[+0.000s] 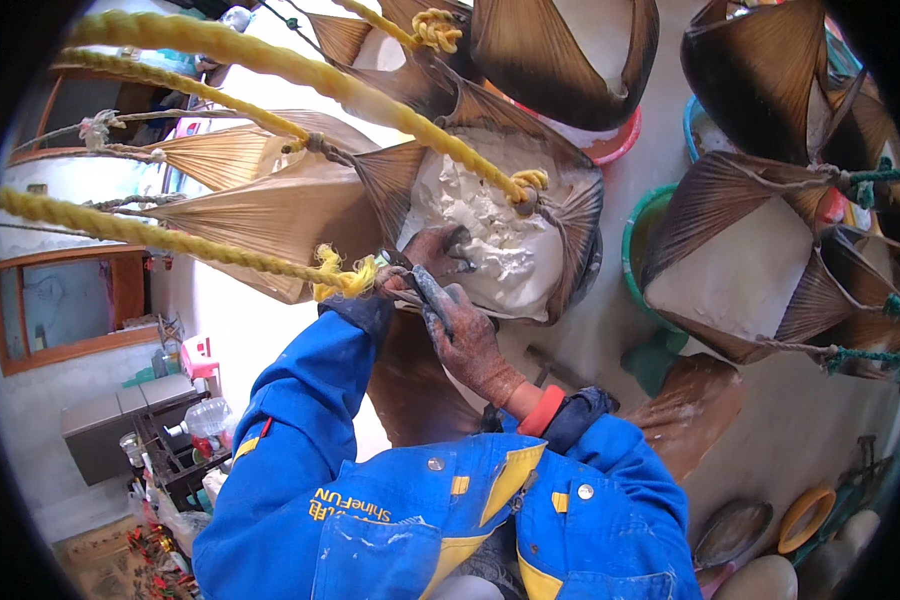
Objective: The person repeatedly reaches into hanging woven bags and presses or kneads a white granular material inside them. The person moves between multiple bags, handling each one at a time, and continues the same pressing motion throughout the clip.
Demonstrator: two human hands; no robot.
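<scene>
A brown cloth sling bag [585,217] hangs before me, its pleated corners tied to yellow ropes [270,67]. Inside lies a thick white mass [487,217], lumpy in the middle and smoother along the near side. My left hand [439,251], in a dirty work glove, is inside the bag's near left part, against the white mass with fingers bent. My right hand [469,337], in a reddish-brown glove with grey-coated fingers, lies across the near rim beside the knotted corner [390,281]. Its fingertips overlap the rim and cord, so its grip is unclear.
More brown cloth bags hang around, one with white contents [735,270] at right. A green basin [637,225] and a red basin [622,142] stand below bags. Brown cloth [697,412] drapes at lower right. At left are a plastic bottle [206,418] and a wood-framed window [67,307].
</scene>
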